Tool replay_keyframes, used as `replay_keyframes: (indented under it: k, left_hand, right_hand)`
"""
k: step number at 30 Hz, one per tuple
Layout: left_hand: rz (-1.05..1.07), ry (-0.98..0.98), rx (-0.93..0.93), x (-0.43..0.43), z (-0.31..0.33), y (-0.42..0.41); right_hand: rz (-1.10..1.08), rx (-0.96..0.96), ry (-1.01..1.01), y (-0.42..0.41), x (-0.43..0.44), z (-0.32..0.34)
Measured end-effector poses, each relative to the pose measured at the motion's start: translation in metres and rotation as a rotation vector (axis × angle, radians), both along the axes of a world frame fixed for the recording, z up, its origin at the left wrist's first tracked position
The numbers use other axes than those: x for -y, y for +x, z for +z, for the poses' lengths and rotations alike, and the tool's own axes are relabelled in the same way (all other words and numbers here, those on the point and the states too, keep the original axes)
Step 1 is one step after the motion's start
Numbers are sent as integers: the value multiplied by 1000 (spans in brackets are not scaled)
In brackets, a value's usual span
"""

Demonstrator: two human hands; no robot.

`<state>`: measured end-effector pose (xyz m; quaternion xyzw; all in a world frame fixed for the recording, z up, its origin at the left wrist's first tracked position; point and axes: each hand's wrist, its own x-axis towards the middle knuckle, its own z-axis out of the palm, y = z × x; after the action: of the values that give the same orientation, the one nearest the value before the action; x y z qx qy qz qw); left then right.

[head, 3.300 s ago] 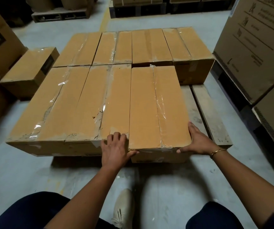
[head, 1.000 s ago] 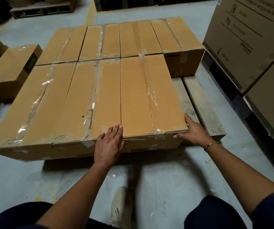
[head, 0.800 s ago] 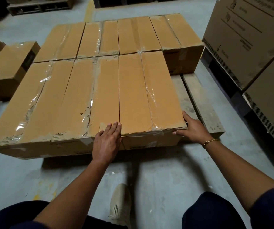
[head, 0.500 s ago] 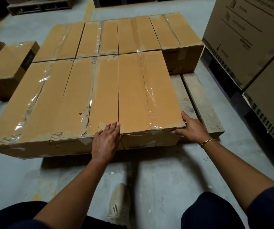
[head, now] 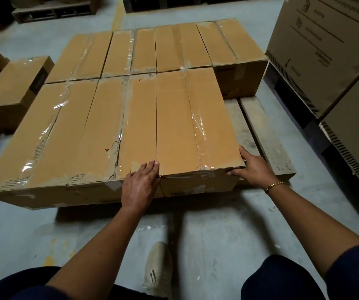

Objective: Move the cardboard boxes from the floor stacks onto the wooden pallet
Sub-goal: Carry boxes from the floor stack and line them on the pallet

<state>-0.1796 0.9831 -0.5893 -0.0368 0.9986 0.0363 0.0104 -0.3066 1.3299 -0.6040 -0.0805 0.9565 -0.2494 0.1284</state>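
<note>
From my feed, the box (head: 195,126) being handled lies at the near right of the load on the pallet (head: 267,139), its long side running away from me, pushed tight against the middle box (head: 109,131) beside it. The left hand (head: 140,185) lies flat with fingers straight and together over the near top edge, right at the seam between those two boxes. The right hand (head: 254,169) is spread around the near right corner of the box, thumb along its near face and fingers against its right side. A third long box (head: 44,137) overhangs the pallet's near left corner, and a back row of boxes (head: 174,44) fills the far edge, butting against the far ends of the near ones. Two bare slats show along the pallet's right edge. Tall printed cartons (head: 325,46) stand close off that right edge, leaving a narrow strip of floor between. A loose box (head: 16,87) sits on the floor off the left side. The far fingers of the right hand are hidden behind the box, and the carton print is too small to read. I see a bracelet (head: 273,186) on the right wrist and a pale shoe (head: 158,265) below. The floor (head: 217,224) is grey concrete with yellow marks, and another pallet (head: 53,9) sits in the dim background.
</note>
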Motion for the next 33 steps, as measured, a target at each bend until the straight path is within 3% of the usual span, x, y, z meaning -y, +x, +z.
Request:
replay_keyframes:
  k: [10, 14, 20, 26, 33]
  left_hand:
    - [-116, -80, 63, 9, 26, -8]
    - [-157, -117, 30, 20, 53, -33]
    - [-128, -99, -31, 37, 85, -88]
    - [-119, -53, -37, 48, 133, -106]
    - [-51, 33, -28, 70, 236, -77]
  right_hand:
    - [73, 133, 9, 2, -2, 19]
    - [18, 15, 17, -1, 6, 33]
    - [113, -108, 140, -29, 38, 56]
    - [214, -188, 218, -40, 91, 124]
    - [285, -172, 223, -30, 136, 239]
